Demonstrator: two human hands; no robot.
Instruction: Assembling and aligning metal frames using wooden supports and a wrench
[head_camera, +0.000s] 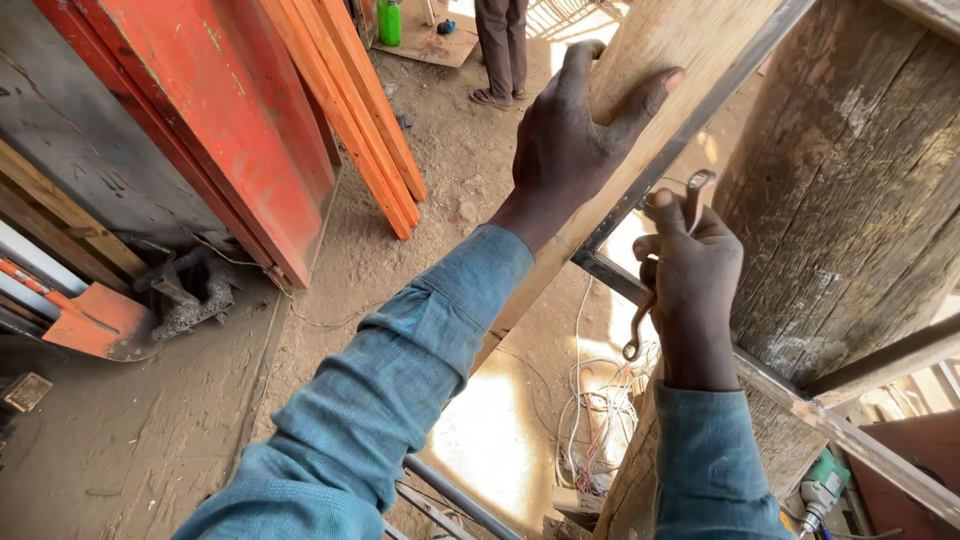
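1 wooden plank (690, 40) leans up against a grey metal frame (690, 125). At far left stand orange steel sections (240, 120). The left hand (580, 130) lies flat on the plank, fingers spread. The right hand (690, 290), fingers pressed together, grips 1 curved metal spanner (697, 190) beside the frame. White cables (600, 420) lie on the dirt floor (380, 270) below.

Left hand (580, 130) raised, fingers (645, 100) spread flat, right hand (690, 270) fisted
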